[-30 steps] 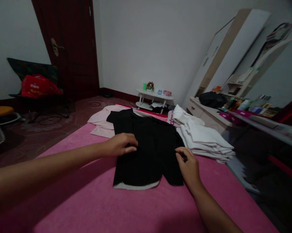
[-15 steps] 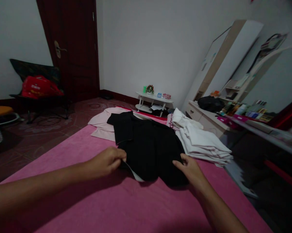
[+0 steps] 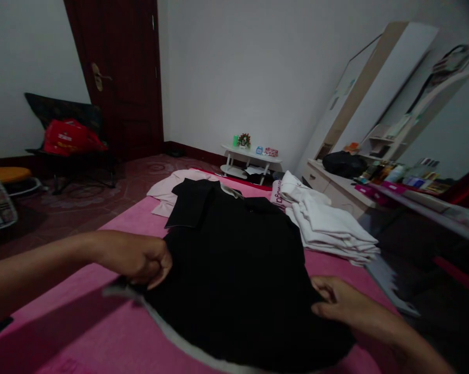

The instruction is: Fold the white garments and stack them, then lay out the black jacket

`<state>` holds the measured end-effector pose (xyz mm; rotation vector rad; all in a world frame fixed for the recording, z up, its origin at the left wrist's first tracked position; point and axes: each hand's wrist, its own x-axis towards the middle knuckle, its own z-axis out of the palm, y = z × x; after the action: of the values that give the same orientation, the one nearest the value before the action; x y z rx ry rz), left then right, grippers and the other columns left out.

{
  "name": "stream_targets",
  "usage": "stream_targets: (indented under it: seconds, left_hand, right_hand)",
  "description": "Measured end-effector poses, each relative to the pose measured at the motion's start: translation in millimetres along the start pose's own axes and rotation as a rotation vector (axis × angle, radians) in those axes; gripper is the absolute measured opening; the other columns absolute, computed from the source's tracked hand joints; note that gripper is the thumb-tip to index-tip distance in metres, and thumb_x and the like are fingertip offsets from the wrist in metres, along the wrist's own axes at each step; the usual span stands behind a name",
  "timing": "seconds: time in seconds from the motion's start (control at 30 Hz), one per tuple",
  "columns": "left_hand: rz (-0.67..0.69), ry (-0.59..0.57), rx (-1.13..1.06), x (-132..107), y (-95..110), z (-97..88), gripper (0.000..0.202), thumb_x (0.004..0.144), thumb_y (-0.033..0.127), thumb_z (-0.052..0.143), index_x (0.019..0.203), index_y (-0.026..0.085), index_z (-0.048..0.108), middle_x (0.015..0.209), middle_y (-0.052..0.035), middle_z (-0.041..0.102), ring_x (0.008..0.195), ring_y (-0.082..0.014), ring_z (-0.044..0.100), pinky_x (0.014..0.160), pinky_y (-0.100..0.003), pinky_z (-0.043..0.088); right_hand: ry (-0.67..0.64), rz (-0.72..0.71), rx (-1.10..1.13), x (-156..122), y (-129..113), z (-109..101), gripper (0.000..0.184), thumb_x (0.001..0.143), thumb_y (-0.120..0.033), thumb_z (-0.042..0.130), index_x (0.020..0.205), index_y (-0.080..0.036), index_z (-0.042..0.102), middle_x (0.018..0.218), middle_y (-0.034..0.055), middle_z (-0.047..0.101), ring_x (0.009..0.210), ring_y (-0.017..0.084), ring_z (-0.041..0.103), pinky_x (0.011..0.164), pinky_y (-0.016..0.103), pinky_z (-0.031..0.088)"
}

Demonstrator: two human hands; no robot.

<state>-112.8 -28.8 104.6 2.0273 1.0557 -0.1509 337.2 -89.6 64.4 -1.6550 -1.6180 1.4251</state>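
Observation:
A black garment (image 3: 238,259) with a pale lining edge lies spread on the pink bed cover (image 3: 102,343). My left hand (image 3: 144,259) is closed in a pinch on the garment's lower left hem, which is lifted toward me. My right hand (image 3: 336,301) grips the lower right part of the same garment, fingers curled into the cloth. The garment's collar end rests farther up the bed.
A stack of folded white clothes (image 3: 331,228) sits to the right of the garment, a pale pink cloth (image 3: 168,192) beyond it. A small white table (image 3: 250,156), a dark door (image 3: 121,78), a red bag (image 3: 68,137) on a chair and a cluttered dresser (image 3: 375,182) stand around.
Both hands took hold of the black garment's lower edge and pulled it toward me; the hem is now raised and spread much closer to the camera.

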Motion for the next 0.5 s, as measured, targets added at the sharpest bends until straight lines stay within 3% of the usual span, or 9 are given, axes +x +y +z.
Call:
stream_targets:
  seconds: [0.07, 0.1, 0.23, 0.33, 0.43, 0.5]
  left_hand:
    - [-0.036, -0.236, -0.029, 8.9, 9.8, 2.6, 0.02, 0.07, 0.017, 0.05, 0.08, 0.02, 0.067, 0.055, -0.0007, 0.058, 0.047, -0.0155, 0.053, 0.045, -0.023, 0.04]
    - [-0.011, -0.277, -0.018, 15.5, 16.4, 2.0, 0.022, 0.072, 0.017, 0.051, 0.085, 0.02, 0.068, 0.059, -0.0012, 0.061, 0.049, -0.0159, 0.055, 0.046, -0.023, 0.04]
    - [0.244, 0.043, 0.17, 64.7, 46.0, 1.0, 0.019, 0.078, 0.02, 0.055, 0.09, 0.019, 0.07, 0.077, -0.004, 0.069, 0.068, -0.0178, 0.063, 0.061, -0.024, 0.047]
    - [0.322, 0.282, 0.309, 121.5, 55.0, 7.6, 0.03, 0.081, 0.013, 0.049, 0.102, 0.017, 0.069, 0.099, -0.0089, 0.069, 0.09, -0.0211, 0.064, 0.081, -0.028, 0.048]
    - [0.232, 0.553, 0.335, 176.5, 40.6, 10.5, 0.04, 0.083, 0.01, 0.045, 0.118, 0.015, 0.062, 0.116, -0.0137, 0.062, 0.104, -0.023, 0.06, 0.092, -0.032, 0.046]
    - [0.192, 0.637, 0.29, 202.8, 20.6, 5.8, 0.042, 0.086, 0.015, 0.046, 0.126, 0.014, 0.057, 0.123, -0.0153, 0.058, 0.112, -0.023, 0.057, 0.097, -0.032, 0.044]
  right_hand:
    - [0.031, 0.003, -0.164, 7.9, -0.3, -1.5, 0.025, 0.064, -0.035, 0.072, 0.058, -0.019, 0.053, 0.046, -0.0041, 0.051, 0.04, 0.011, 0.049, 0.04, 0.021, 0.033]
    - [0.079, -0.024, -0.209, 14.7, -4.7, -3.4, 0.027, 0.067, -0.037, 0.07, 0.058, -0.019, 0.052, 0.045, -0.0048, 0.049, 0.038, 0.01, 0.046, 0.039, 0.021, 0.03]
    - [0.301, -0.257, -0.28, 63.2, -34.9, -4.2, 0.023, 0.076, -0.04, 0.059, 0.067, -0.019, 0.058, 0.06, 0.0, 0.061, 0.048, 0.012, 0.054, 0.048, 0.024, 0.039]
    - [0.367, -0.397, -0.453, 110.2, -49.3, 14.5, 0.013, 0.075, -0.028, 0.056, 0.069, -0.019, 0.063, 0.068, 0.0013, 0.064, 0.061, 0.015, 0.059, 0.059, 0.027, 0.044]
    - [0.326, -0.547, -0.646, 152.4, -51.8, 38.4, 0.013, 0.072, -0.018, 0.057, 0.08, -0.02, 0.068, 0.083, 0.0029, 0.066, 0.076, 0.017, 0.061, 0.072, 0.029, 0.045]
    - [0.258, -0.611, -0.703, 176.8, -51.0, 44.7, 0.02, 0.072, -0.016, 0.06, 0.09, -0.019, 0.069, 0.092, 0.0041, 0.066, 0.08, 0.016, 0.061, 0.076, 0.029, 0.046]
